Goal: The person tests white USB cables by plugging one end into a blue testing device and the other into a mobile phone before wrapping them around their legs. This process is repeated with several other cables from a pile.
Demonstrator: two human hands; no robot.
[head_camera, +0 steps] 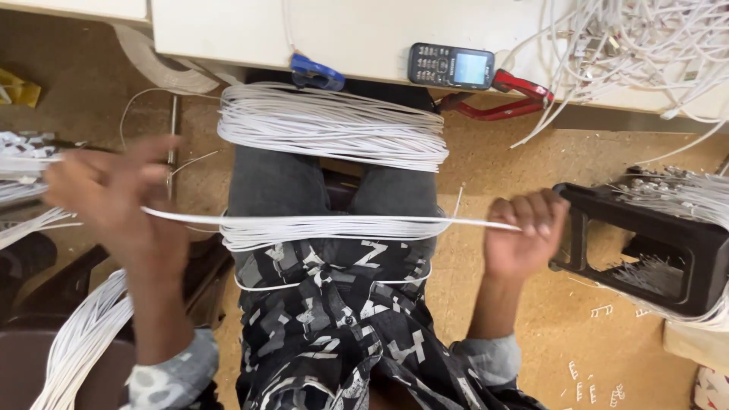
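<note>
A thin bunch of white wires point(326, 222) stretches taut between both hands above the lap, seemingly being drawn out straight. The right hand point(524, 235) has its fingers clenched on one end; the left hand point(114, 201), blurred, grasps the other. A thicker wire bundle point(334, 125) lies beyond the fingers, below the tabletop point(228, 34); next, I judge, the wires need even tension.

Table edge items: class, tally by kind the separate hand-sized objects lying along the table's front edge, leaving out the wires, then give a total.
Mobile phone: 1
Blue clip: 1
Red-handled pliers: 1
Total: 3
</note>
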